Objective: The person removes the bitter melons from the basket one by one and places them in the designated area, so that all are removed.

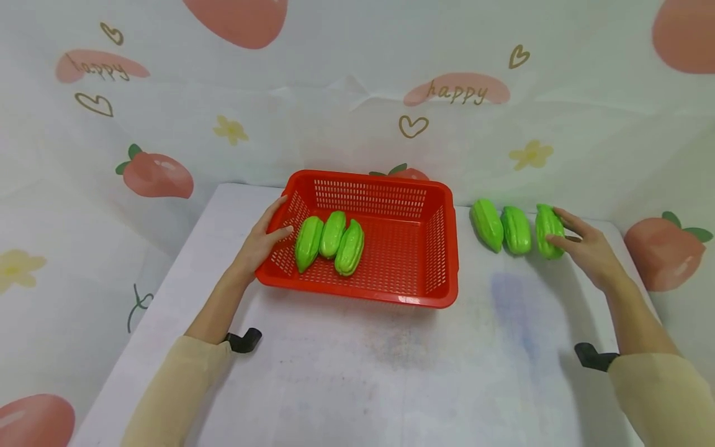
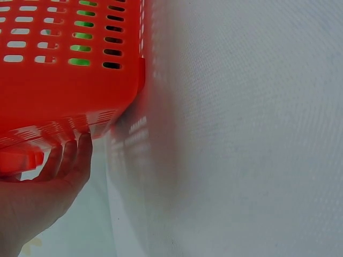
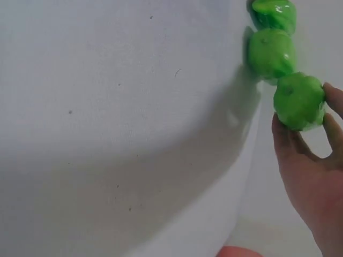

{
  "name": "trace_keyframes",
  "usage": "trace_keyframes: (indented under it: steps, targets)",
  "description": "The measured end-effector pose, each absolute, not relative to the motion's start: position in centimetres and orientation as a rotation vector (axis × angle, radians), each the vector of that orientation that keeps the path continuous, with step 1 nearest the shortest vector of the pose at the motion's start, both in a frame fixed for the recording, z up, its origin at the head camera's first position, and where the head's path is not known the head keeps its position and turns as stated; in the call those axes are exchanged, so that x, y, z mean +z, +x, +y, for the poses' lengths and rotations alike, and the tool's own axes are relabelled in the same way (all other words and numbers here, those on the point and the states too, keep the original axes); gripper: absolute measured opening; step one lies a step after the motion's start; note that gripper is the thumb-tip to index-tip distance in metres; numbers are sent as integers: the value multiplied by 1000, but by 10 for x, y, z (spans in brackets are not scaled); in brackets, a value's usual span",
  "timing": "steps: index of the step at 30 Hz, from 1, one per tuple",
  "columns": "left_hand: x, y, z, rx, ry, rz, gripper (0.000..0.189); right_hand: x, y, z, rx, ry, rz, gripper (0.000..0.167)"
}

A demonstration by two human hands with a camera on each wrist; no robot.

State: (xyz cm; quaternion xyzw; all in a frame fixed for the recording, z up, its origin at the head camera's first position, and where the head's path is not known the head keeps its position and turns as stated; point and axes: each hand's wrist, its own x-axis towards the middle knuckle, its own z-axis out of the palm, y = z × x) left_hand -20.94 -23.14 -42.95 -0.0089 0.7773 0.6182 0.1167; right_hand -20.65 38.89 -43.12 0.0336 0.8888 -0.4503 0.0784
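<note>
My left hand (image 1: 258, 245) holds the red plastic basket (image 1: 391, 297) by its left side. In the head view the thumb lies over the rim; in the left wrist view the fingers (image 2: 83, 155) press against the outer slotted wall. Three bright green, ribbed, elongated fruits (image 1: 332, 234) lie side by side inside, at the basket's left end. Over on the right, my right hand (image 1: 593, 251) grips another such green fruit (image 1: 549, 231), thumb on the near side and fingers round the far side. In the right wrist view that fruit (image 3: 300, 101) sits between thumb and fingers.
Two more green fruits, one (image 1: 487, 225) leaning left and one (image 1: 516, 231) nearer the hand, lie on the white tabletop (image 1: 357, 372) right of the basket. A printed cloth (image 1: 335, 81) with peaches hangs behind. Black wrist mounts (image 1: 244, 340) stick out from both sleeves.
</note>
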Motion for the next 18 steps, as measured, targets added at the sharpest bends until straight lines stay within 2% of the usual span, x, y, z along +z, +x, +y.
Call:
trace_keyframes:
  steps: [18]
  targets:
    - [-429,-209,-231,1826,-19,2260,64,-456,-214,392,-1443,123,2629,66]
